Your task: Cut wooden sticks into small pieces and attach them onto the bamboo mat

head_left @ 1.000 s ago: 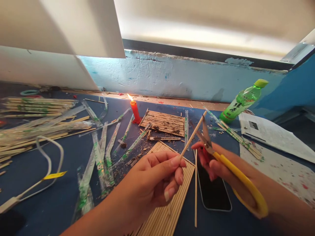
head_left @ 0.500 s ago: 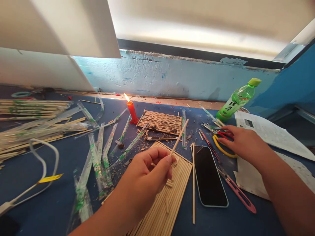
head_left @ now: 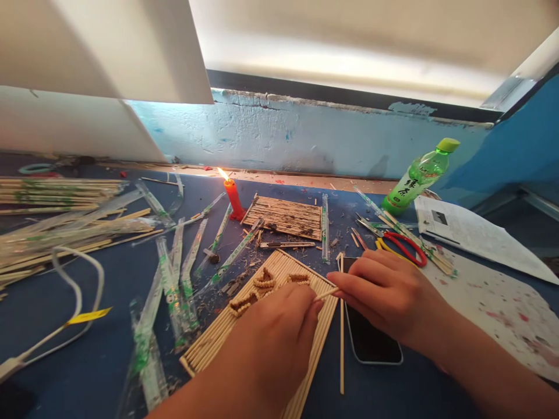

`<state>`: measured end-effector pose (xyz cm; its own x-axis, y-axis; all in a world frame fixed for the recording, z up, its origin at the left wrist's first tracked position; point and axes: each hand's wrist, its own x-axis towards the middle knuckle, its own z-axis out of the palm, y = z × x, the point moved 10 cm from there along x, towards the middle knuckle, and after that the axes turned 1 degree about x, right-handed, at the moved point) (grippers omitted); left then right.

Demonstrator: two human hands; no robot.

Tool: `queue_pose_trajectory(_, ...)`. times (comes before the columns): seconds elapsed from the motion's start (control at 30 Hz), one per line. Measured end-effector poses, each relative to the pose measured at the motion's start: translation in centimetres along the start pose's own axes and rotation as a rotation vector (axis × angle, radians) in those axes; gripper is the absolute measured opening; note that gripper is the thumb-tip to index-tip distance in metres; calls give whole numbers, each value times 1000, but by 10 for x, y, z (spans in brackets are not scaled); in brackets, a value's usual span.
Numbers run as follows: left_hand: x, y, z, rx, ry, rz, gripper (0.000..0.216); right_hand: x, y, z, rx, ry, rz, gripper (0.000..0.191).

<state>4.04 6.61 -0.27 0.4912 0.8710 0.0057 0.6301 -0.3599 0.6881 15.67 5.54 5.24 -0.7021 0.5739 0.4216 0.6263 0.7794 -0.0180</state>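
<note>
A short thin wooden stick spans the gap between my two hands. My left hand is closed round one end of it, above a mat of wooden sticks laid side by side. Fingertips of my right hand pinch the other end, over a dark phone. Small low shapes built of stick pieces rest on the mat, partly hidden by my left hand. Beside the phone lies a longer loose stick. Pliers with red and yellow handles lie beyond my right hand.
A lit red candle stands near a second, darkened stick panel. A box cutter, plastic wrappers, bundled sticks and a white cable lie around. A green bottle and papers are at right.
My right hand has left the pliers and moved left to the stick. My left hand has turned and lowered, bringing the stick from raised to nearly level and uncovering the small shapes on the mat.
</note>
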Motion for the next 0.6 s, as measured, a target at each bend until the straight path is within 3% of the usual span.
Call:
queue_pose_trajectory(0.13,-2,8,-5,200,78,107,33,-2,-3,-3,-1,-3,26,22)
queue_pose_trajectory(0.27,-4,11,-15,237,177,131,32,-3,-5,-1,-29,10,108,23)
queue_pose_trajectory(0.6,2,-10,-12,72,52,-107,34,-7,-8,11,-28,-4,286,29)
